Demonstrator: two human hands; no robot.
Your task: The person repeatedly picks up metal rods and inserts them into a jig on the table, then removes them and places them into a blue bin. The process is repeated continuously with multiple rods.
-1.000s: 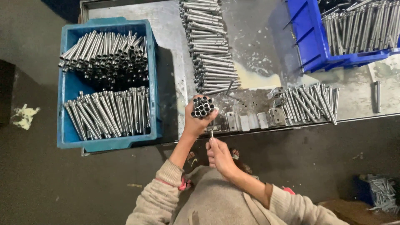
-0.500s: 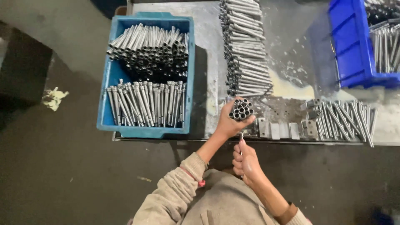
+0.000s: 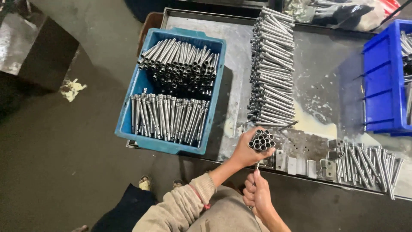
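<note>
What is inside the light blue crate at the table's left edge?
The light blue crate holds two stacks of metal tubes, one behind the other. Its floor and any lower layers are covered.

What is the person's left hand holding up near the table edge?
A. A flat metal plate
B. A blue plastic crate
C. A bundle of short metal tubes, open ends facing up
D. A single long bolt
C: the left hand is wrapped around a bundle of metal tubes, whose round hollow ends face the camera, just below the long row of rods on the table.
</note>
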